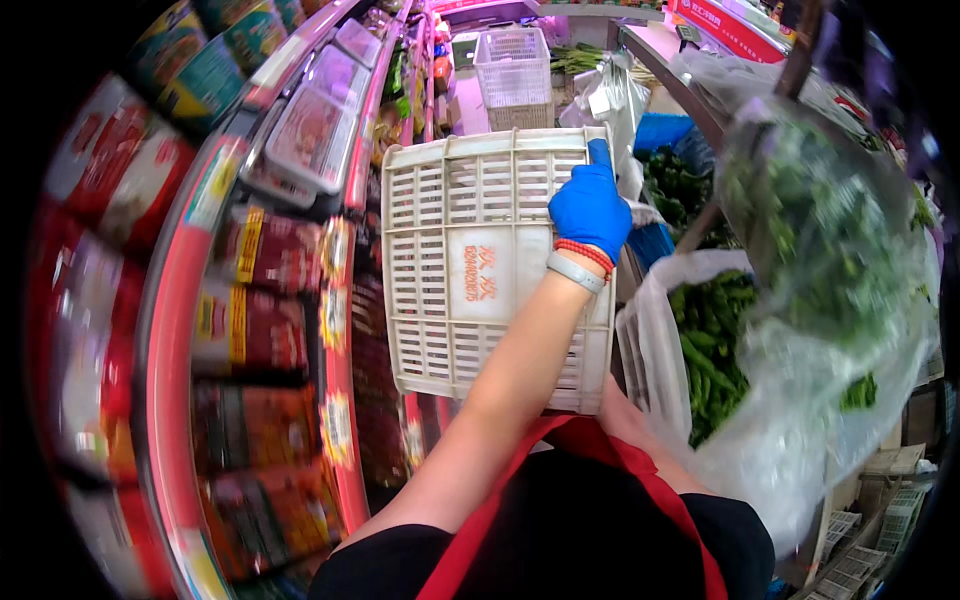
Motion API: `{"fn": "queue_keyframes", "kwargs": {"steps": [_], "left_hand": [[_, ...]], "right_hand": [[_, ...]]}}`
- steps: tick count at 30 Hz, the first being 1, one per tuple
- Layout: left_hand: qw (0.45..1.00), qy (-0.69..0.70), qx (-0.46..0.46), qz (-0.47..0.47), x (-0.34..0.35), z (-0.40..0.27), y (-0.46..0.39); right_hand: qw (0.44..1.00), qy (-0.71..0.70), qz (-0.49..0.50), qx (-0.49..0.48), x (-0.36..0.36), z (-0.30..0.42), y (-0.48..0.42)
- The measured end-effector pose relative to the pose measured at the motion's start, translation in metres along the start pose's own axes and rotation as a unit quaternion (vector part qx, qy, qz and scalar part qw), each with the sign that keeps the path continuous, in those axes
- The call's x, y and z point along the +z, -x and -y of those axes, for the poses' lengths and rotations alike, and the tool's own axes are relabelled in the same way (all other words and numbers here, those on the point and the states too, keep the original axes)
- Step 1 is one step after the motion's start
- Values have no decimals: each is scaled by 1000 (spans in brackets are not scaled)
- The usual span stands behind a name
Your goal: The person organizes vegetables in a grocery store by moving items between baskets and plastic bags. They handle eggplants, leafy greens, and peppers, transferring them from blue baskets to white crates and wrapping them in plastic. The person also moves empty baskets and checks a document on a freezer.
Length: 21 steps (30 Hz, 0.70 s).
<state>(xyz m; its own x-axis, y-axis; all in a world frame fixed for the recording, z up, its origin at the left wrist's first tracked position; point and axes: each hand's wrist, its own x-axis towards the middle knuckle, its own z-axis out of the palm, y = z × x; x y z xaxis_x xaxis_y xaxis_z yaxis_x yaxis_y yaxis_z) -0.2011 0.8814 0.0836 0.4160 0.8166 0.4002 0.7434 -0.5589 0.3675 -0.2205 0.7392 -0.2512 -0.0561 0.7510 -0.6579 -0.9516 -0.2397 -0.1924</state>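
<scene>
A white slatted plastic crate [491,270] is held up before me, its side with orange writing facing the camera. My left hand [592,210], in a blue glove, reaches across and is shut on the crate's right edge, one finger stretched along it. A red beaded bracelet [585,251] and a grey wristband [574,271] circle that wrist. My right forearm [637,420] passes behind the crate's lower right corner; the hand on it is hidden.
Left, a refrigerated display case [180,315] holds packaged goods. Right are lined crates of green peppers [709,360] and a clear bag of leafy greens [817,225]. Ahead, stacked white crates [514,67] stand beside hanging plastic bags [611,97]. The aisle between is narrow.
</scene>
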Motion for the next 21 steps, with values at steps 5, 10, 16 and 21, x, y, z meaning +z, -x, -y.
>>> {"fn": "queue_keyframes", "kwargs": {"steps": [5,10,16,21], "left_hand": [[1000,4,25,-4,64,26,-109],[998,10,56,-41,79,69,-237],[986,1,76,-148,87,136,-410],[982,9,72,-174,108,190,-547]], "right_hand": [[999,-11,34,-11,84,90,-114],[997,-13,71,-37,184,187,-235],[993,-7,105,-58,289,296,-355],[990,4,60,-127,344,411,-467]]}}
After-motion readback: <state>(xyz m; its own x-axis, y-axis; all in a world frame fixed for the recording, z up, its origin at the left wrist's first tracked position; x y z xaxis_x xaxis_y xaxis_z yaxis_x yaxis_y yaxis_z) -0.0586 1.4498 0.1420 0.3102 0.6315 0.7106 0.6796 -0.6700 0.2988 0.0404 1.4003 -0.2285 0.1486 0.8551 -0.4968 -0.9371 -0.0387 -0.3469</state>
